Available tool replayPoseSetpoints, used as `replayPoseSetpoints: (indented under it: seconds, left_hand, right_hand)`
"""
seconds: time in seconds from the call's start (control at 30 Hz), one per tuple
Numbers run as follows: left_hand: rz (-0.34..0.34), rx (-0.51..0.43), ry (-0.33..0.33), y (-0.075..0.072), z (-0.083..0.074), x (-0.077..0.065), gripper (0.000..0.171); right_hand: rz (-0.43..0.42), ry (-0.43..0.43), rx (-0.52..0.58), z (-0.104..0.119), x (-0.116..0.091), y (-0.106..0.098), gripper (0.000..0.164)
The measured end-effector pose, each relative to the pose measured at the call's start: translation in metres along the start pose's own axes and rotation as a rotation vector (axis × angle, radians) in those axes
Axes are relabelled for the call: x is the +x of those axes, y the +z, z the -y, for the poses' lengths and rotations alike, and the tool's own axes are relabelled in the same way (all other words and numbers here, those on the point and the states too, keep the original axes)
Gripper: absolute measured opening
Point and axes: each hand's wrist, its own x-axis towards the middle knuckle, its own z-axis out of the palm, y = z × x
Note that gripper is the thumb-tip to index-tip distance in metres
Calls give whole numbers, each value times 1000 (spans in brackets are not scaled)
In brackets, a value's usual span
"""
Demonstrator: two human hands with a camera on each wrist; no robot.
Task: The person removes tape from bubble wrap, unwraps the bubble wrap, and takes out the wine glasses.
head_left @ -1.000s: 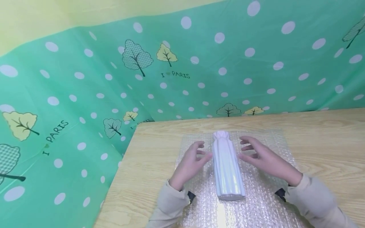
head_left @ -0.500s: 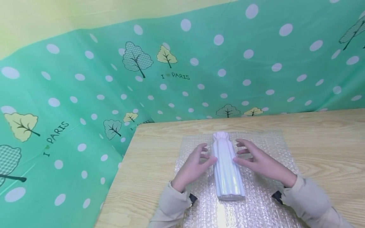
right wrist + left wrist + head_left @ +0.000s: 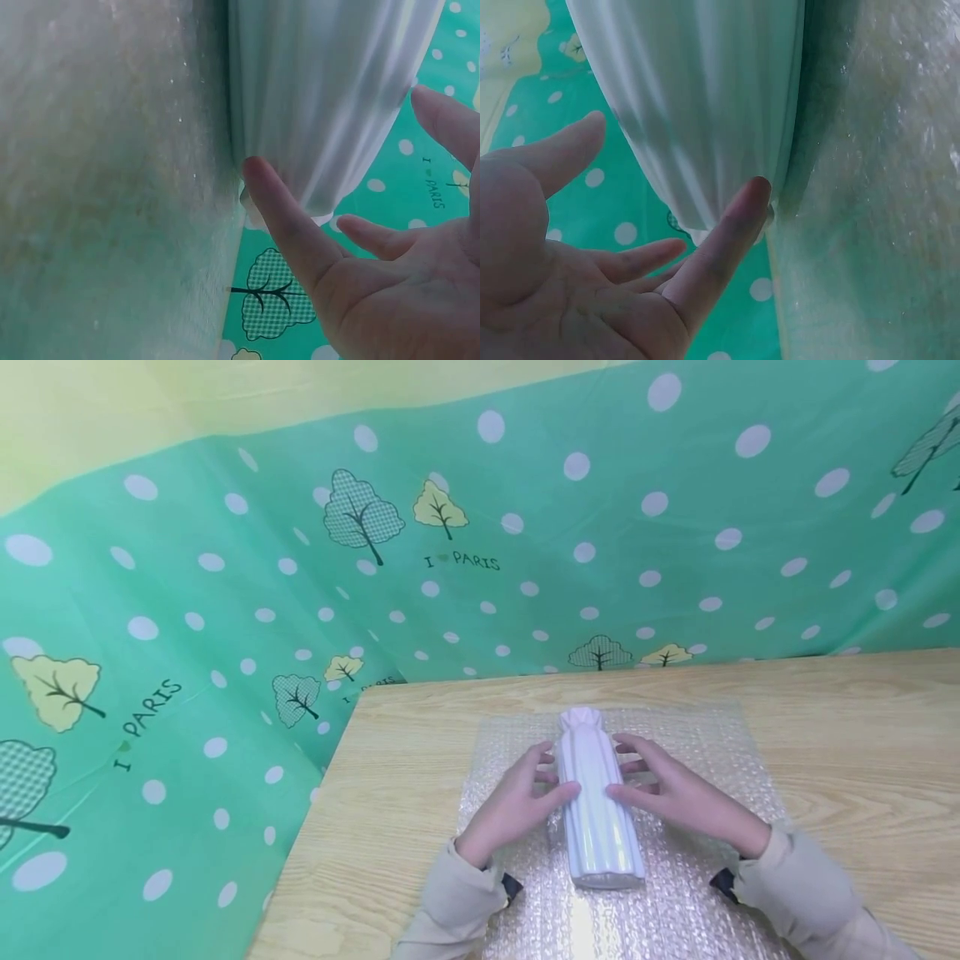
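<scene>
A white vase (image 3: 596, 835) with ridged sides and a narrow neck lies on its side, neck pointing away from me. Beneath it is a sheet of bubble wrap (image 3: 705, 893). My left hand (image 3: 513, 806) flanks the vase on the left, its thumb over the near side and the other fingers spread beside the upper body. On the right, my right hand (image 3: 678, 793) mirrors it, thumb at the vase's upper surface. In both wrist views the fingers are mostly straight around the vase wall (image 3: 697, 97), and the right index fingertip (image 3: 255, 166) overlaps its lower edge.
The bubble wrap lies on a light wooden table (image 3: 360, 827). A green cloth (image 3: 525, 543) with white dots and printed trees hangs behind the table and along its left side. Dark wrist mounts (image 3: 512, 887) show at the sleeves.
Both hands have moved inward from either side, so the thumbs now overlap the vase's edges and the fingers lie closer to it. The vase and bubble wrap have stayed in place.
</scene>
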Motion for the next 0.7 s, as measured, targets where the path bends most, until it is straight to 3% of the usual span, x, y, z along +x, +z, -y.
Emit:
replayPoseSetpoints:
  seconds: [0.7]
  left_hand:
    - [54, 8, 6, 4, 0, 2, 77]
  right_hand:
    - [59, 56, 77, -1, 0, 4, 80]
